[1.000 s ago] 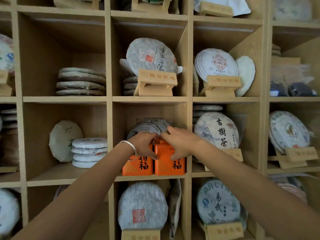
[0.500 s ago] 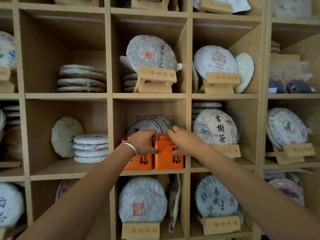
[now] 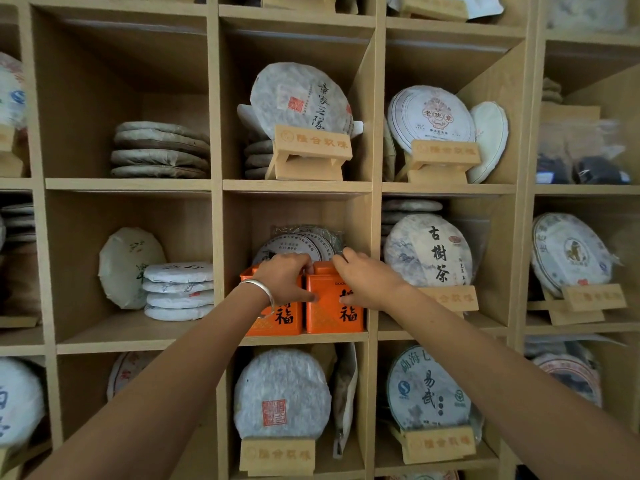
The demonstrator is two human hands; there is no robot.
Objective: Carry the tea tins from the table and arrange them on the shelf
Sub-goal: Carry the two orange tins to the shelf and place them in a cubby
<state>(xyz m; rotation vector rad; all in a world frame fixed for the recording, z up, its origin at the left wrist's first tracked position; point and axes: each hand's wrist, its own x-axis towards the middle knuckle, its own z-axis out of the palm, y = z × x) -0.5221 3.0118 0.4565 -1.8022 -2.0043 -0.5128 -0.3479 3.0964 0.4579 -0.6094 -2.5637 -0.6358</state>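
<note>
Two orange tea tins (image 3: 334,306) upright (labels outward) on shelf (image 3: 298,338), left hand (image 3: 285,278) and right hand (image 3: 367,282) each gripping one.

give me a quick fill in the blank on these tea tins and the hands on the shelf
1. The two tins are ____ in colour.
2. The left hand grips the left tin; the right hand grips the ____ tin.
3. A silver bangle sits on the ____ wrist.
4. The right tin stands ____ on the shelf board.

Missing words: orange; right; left; upright
</note>
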